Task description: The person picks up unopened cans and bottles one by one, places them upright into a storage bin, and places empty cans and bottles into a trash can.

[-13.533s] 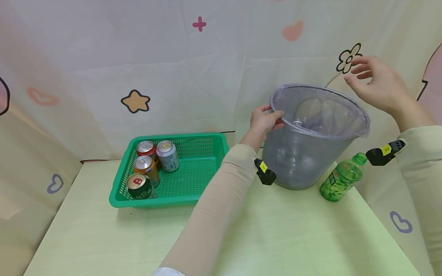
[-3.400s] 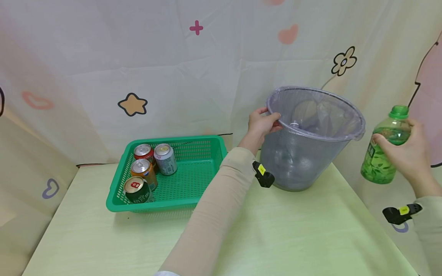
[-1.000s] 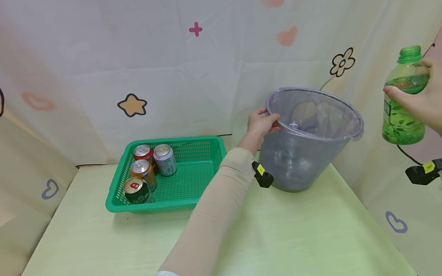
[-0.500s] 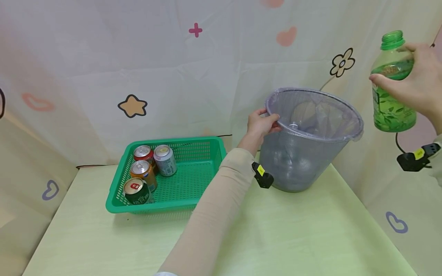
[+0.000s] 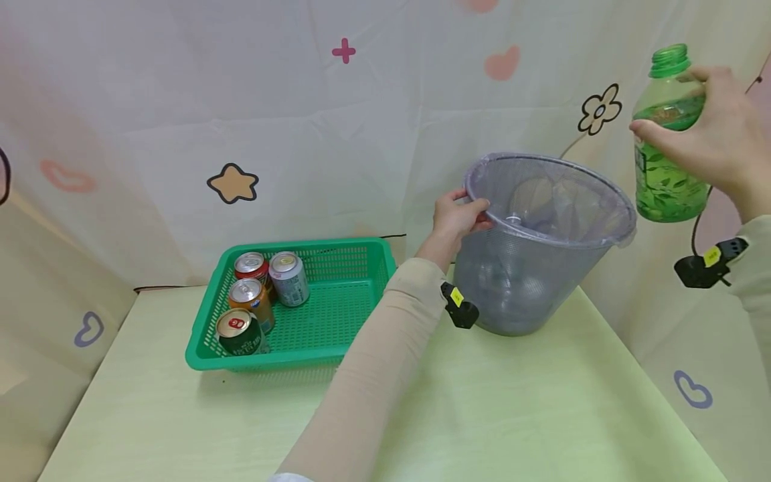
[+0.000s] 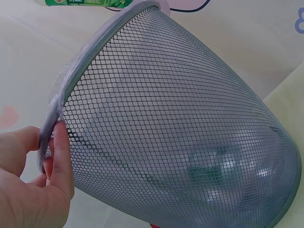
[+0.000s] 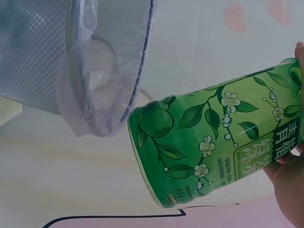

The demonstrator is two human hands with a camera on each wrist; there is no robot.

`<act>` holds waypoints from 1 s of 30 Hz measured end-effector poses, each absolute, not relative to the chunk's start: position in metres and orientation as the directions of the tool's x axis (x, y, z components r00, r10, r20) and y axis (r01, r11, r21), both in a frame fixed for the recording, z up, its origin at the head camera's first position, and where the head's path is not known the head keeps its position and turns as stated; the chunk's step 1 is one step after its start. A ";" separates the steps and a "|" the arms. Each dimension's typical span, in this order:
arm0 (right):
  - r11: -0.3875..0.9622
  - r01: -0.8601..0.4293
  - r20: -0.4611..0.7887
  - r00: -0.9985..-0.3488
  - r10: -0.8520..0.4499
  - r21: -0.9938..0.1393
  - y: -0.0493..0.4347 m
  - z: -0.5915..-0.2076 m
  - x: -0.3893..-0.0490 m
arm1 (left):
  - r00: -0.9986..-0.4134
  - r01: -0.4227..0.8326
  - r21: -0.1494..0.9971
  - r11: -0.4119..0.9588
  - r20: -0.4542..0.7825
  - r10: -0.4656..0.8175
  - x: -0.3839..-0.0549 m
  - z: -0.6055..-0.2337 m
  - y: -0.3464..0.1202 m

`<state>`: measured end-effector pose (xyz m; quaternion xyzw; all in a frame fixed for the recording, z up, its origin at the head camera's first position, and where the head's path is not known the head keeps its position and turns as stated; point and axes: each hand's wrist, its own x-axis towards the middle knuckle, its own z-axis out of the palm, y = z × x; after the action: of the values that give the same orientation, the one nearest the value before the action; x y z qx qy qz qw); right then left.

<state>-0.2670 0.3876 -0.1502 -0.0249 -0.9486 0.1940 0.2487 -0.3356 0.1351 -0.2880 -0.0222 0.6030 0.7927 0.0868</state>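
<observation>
My left hand (image 5: 454, 217) pinches the near-left rim of a grey wire-mesh bin (image 5: 512, 288), which leans to the right on the table. A thin clear liner (image 5: 563, 201) is folded over its rim. My right hand (image 5: 723, 137) holds a green tea bottle (image 5: 668, 181) upright in the air, just right of the bin's rim, with the screw threads of its neck showing. In the right wrist view the bottle's base (image 7: 147, 161) is close to the lined rim. Through the mesh in the left wrist view, clear and greenish shapes (image 6: 213, 166) show low in the bin.
A green plastic basket (image 5: 349, 348) stands left of the bin. Several drink cans are grouped at its left: a red can (image 5: 255, 271), a silver can (image 5: 289, 281), an orange can (image 5: 255, 308) and a dark green can (image 5: 241, 338). A printed curtain (image 5: 337, 154) hangs behind.
The bottle stood on the table beside the bin; my right hand has since gripped and lifted it. Over the last second it moved left and up, nearer the bin. My left hand stayed at the rim.
</observation>
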 end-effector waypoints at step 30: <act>0.880 -0.164 0.421 -0.906 0.045 -0.446 0.353 -0.157 -0.286 | -0.984 -0.162 0.951 -0.263 -0.137 0.110 -0.337 -0.291 0.138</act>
<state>-0.2865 0.3534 -0.1567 0.0314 -0.9455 0.2430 0.2144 -0.3367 0.1379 -0.2910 -0.0215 0.6010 0.7944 0.0856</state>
